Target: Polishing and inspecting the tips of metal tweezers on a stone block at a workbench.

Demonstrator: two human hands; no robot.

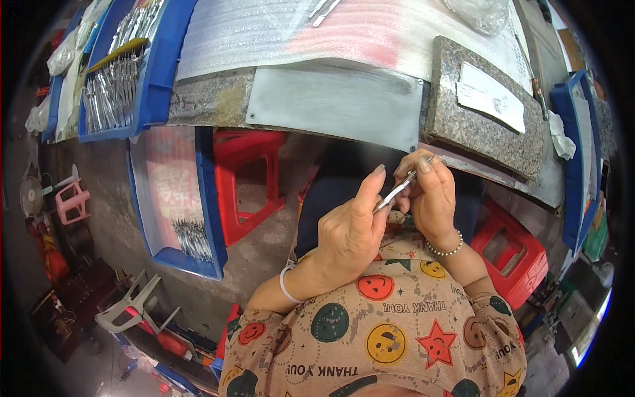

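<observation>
A slim, shiny metal tool is held in front of my chest, slanting up to the right. Its exact kind cannot be made out. The lower end sits in my left hand, whose fingers are curled around it with the thumb pointing up. Thumb and fingers of my right hand pinch the upper end, hiding part of it. Both hands are just below the near edge of the workbench, close to a grey metal plate fixed there.
Blue trays with many metal tools stand left; another blue tray sits lower, holding more tools. Right of the plate lies a granite slab bearing white paper. Red stools flank me. Foam sheeting covers the bench.
</observation>
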